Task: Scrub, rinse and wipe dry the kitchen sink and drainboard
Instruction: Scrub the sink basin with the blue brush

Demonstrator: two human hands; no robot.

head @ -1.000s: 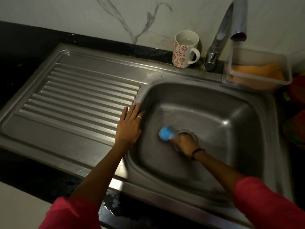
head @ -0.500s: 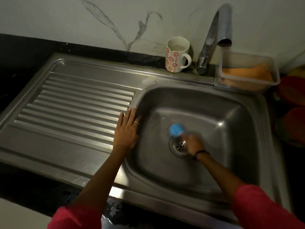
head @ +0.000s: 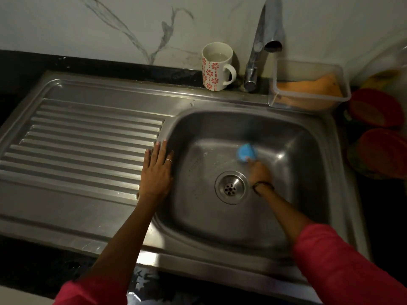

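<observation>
The steel sink basin [head: 297, 155] fills the right half of the head view, with its round drain [head: 231, 187] in the floor. Left of it runs the ribbed drainboard [head: 83, 142]. My right hand [head: 258, 172] is down in the basin just right of the drain and grips a blue scrubber [head: 246, 152] pressed on the basin floor toward the far wall. The hand is blurred. My left hand [head: 156, 170] rests flat, fingers straight, on the rim between drainboard and basin.
A chrome tap [head: 262, 40] arches over the basin's far edge. A white mug with red flowers [head: 217, 67] stands left of it. A clear plastic tub with an orange cloth [head: 308, 84] sits at the back right, and red bowls [head: 381, 133] lie right of the sink.
My right hand moved the blue scrubber from left of the drain, across it, to the far right of the drain. The drain is now uncovered. My left hand stayed on the rim.
</observation>
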